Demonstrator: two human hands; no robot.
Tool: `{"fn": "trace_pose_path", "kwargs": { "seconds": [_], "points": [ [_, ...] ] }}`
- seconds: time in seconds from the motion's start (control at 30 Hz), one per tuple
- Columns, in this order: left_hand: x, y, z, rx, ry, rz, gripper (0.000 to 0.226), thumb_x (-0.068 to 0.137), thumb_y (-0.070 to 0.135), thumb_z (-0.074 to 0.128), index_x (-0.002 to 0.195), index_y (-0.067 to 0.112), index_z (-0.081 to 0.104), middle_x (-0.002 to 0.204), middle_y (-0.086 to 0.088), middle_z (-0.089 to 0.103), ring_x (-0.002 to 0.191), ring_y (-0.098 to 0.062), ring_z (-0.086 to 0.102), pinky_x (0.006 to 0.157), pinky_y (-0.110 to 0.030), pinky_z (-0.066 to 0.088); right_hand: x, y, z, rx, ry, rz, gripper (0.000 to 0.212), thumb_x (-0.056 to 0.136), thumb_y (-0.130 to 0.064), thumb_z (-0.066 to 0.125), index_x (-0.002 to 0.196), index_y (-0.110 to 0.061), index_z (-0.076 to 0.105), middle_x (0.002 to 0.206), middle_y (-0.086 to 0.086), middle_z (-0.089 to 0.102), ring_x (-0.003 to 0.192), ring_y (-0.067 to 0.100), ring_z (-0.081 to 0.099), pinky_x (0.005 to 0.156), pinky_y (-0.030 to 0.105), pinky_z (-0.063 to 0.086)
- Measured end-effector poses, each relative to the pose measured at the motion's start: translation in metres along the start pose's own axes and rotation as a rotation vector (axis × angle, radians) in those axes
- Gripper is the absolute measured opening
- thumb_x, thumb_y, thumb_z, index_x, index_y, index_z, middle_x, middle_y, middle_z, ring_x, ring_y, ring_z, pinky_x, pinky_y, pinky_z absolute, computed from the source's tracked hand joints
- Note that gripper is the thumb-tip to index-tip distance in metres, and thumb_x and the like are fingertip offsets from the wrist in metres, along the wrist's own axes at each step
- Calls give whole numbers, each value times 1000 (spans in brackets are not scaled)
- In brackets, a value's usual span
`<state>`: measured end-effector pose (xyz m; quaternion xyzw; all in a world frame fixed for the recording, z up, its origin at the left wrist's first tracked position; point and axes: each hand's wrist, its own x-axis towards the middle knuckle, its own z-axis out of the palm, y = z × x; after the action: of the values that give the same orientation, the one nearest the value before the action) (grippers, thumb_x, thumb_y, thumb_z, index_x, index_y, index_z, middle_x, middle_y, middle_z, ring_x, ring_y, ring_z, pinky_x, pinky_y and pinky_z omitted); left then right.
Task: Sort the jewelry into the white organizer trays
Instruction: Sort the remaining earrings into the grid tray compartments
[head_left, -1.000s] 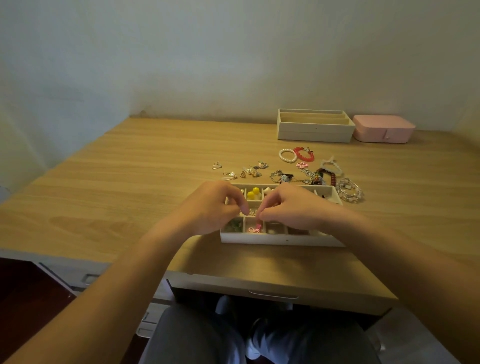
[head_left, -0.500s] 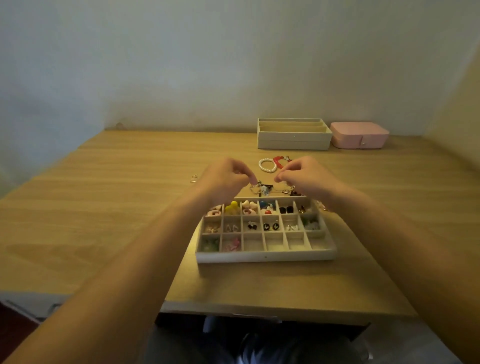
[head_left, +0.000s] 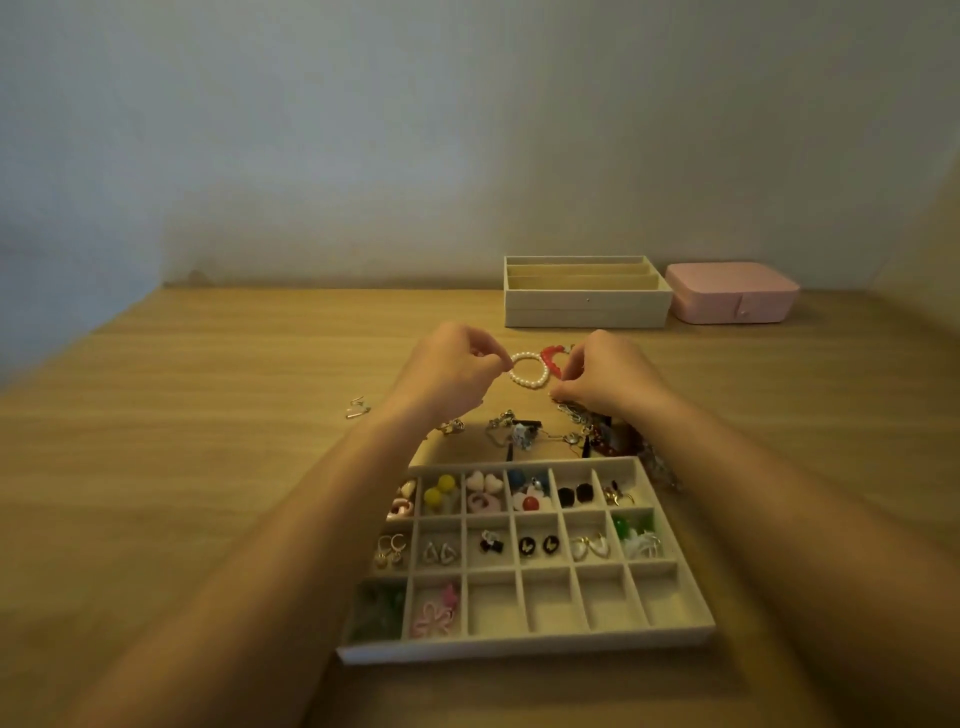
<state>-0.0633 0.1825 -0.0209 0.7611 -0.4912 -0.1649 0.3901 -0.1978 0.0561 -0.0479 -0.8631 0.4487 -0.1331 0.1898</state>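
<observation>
White tray (head_left: 524, 647): two rows filled, four cells empty; pearl bracelet (head_left: 530, 383), chain pile (head_left: 519, 434) unsorted; my left hand (head_left: 447, 374), right hand (head_left: 608, 374) pinched, can't tell on what.

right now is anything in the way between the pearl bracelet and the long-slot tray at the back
Only the red bracelet, which lies against the far right side of the pearl bracelet, partly toward the long-slot tray. Past it the table is bare up to the tray's front wall.
</observation>
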Motion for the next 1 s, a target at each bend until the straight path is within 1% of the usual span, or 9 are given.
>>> {"fn": "trace_pose_path", "kwargs": {
  "seconds": [0.07, 0.2, 0.27, 0.37, 0.53, 0.63, 0.73, 0.87, 1.0],
  "points": [
    [1, -4, -1, -26, -1, 14, 21, 97, 15, 54, 95, 23, 73, 93, 4, 64, 78, -12, 61, 48, -12, 41, 4, -1, 1, -18, 5, 14, 16, 81, -31, 84, 83, -20, 73, 83, -3, 70, 82, 13, 66, 82, 40, 60],
    [1, -9, -6, -76, 19, 25, 22, 97, 15, 54, 97, 24, 74, 100, 1, 69, 92, -19, 65, 56, -15, 45, 9, -2, -4, 44, -75, 26, 16, 81, -24, 84, 93, -19, 74, 94, -2, 69, 91, 15, 64, 87, 38, 57],
    [0, -12, -8, -96, 40, 29, 22, 96, 15, 54, 96, 24, 74, 95, 1, 69, 86, -21, 66, 56, -17, 47, 8, -2, -5, 68, -123, 18, 16, 83, -20, 82, 97, -19, 75, 97, -2, 66, 94, 14, 61, 85, 34, 55],
    [-6, -17, -13, -72, 71, 44, 23, 96, 14, 55, 93, 27, 73, 93, 4, 68, 75, -9, 60, 53, -15, 43, 6, -2, -7, 124, -142, -25, 11, 85, -17, 79, 95, -20, 76, 99, -4, 67, 96, 12, 61, 79, 28, 50],
    [-24, -24, -22, 51, 147, 290, 19, 95, 15, 60, 102, 27, 72, 93, 15, 66, 77, -5, 61, 66, -17, 50, -14, -15, -19, 633, -66, -78, 10, 87, -15, 77, 97, -17, 74, 95, -2, 75, 90, 10, 68, 74, 27, 52],
    [-26, -22, -23, -22, 167, 317, 22, 93, 18, 66, 112, 28, 67, 97, 17, 65, 87, -2, 62, 69, -11, 50, -34, -27, -26, 928, -186, -75, 12, 87, -16, 76, 99, -14, 73, 88, 1, 75, 78, 15, 67, 66, 28, 52],
    [-28, -19, -19, -191, 68, 298, 34, 87, 25, 74, 120, 25, 63, 104, 11, 69, 93, -4, 66, 73, -20, 58, -47, -35, -26, 1148, -307, -78, 16, 83, -12, 74, 99, -11, 71, 85, 4, 74, 77, 15, 68, 67, 27, 54],
    [-29, -16, -17, -340, 54, 315, 25, 86, 17, 75, 110, 19, 69, 95, 2, 74, 88, -14, 71, 70, -32, 61, -52, -36, -20, 1328, -301, -87, 27, 76, -13, 73, 102, -8, 72, 92, 11, 74, 82, 18, 72, 69, 26, 59],
    [-29, -16, -18, -445, 92, 274, 17, 87, 12, 74, 104, 15, 72, 89, -1, 75, 82, -17, 72, 69, -29, 60, -51, -35, -16, 1394, -287, -63, 33, 77, -16, 73, 108, -6, 71, 94, 12, 75, 82, 21, 73, 69, 28, 60]
  ]
}}
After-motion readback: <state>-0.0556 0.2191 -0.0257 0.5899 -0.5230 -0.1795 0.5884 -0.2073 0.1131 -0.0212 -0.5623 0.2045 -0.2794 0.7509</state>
